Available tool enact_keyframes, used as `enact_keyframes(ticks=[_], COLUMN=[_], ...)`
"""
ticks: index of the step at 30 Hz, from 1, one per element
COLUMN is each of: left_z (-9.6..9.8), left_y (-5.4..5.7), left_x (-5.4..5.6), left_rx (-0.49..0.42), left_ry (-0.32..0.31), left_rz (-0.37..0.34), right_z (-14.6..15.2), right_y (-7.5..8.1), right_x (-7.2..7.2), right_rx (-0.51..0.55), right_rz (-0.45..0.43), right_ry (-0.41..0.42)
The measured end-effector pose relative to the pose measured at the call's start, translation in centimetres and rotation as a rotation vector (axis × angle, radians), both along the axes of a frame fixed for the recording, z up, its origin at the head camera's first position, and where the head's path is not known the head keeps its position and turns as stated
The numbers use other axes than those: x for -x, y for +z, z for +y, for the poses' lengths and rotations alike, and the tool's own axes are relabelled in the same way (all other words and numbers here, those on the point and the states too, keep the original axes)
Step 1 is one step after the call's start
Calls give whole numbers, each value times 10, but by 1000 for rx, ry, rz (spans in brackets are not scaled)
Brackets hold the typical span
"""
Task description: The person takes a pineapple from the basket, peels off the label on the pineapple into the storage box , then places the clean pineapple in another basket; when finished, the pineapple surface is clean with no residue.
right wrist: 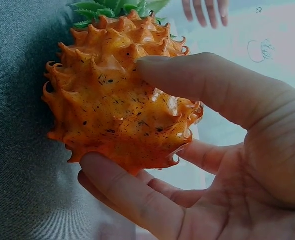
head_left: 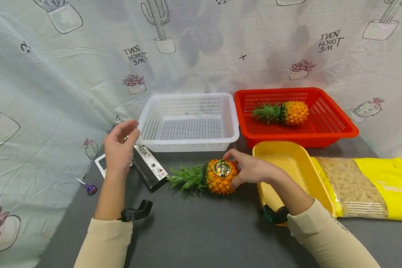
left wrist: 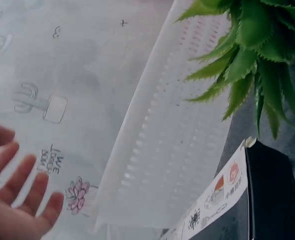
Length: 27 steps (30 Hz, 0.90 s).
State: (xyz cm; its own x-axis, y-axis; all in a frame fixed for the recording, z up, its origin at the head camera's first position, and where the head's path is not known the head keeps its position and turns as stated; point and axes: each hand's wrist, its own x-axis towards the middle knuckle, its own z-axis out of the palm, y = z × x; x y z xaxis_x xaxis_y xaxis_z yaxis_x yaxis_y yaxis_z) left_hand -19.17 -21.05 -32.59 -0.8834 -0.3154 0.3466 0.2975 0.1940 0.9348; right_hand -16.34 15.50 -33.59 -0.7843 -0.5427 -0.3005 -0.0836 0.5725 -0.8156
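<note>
My right hand (head_left: 252, 167) grips the base end of a small orange pineapple (head_left: 217, 184), which lies on its side on the grey table. In the right wrist view, thumb and fingers sit around the spiky, glossy fruit (right wrist: 117, 100). A round label faces up on the pineapple, and its green leaves (head_left: 187, 178) point left. My left hand (head_left: 120, 145) is raised beside the left rim of a white basket (head_left: 187, 146), holding nothing. Its fingers are loosely bent in the left wrist view. Below that hand lies a black-and-white pasta box (head_left: 150, 167).
A red basket (head_left: 335, 126) at the back right holds another pineapple (head_left: 294, 112). Nearer stands a yellow tray (head_left: 284, 156), partly behind my right forearm, with a yellow pasta bag (head_left: 365, 186) beside it. A wrapped lollipop (head_left: 91, 189) and a white card-like item (head_left: 101, 163) lie left.
</note>
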Motion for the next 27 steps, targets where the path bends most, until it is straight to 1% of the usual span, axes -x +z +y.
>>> enact_keyframes(ticks=[2, 5, 8, 11, 14, 16, 21, 24, 27], left_z=[4, 9, 15, 20, 25, 29, 39, 46, 54], left_y=[0, -1, 0, 1, 2, 3, 3, 1, -2], left_x=[-1, -3, -6, -8, -10, -11, -16, -19, -22], left_rx=[-10, -11, 28, 125, 210, 253, 385, 471, 553], left_ry=[-80, -189, -295, -387, -447, -473, -512, -535, -582], left_rz=[67, 124, 135, 120, 94, 76, 9, -12, -25], right_z=[0, 0, 0, 0, 0, 1, 0, 0, 1], right_y=[-1, -1, -2, -1, -1, 0, -1, -2, -1], right_x=[0, 0, 0, 0, 0, 0, 0, 1, 1], right_rx=[-7, -15, -20, -21, -24, -27, -28, -18, -19], right_rz=[7, 19, 29, 28, 29, 31, 22, 15, 13], right_ry=[0, 1, 2, -1, -4, -4, -8, -4, -12])
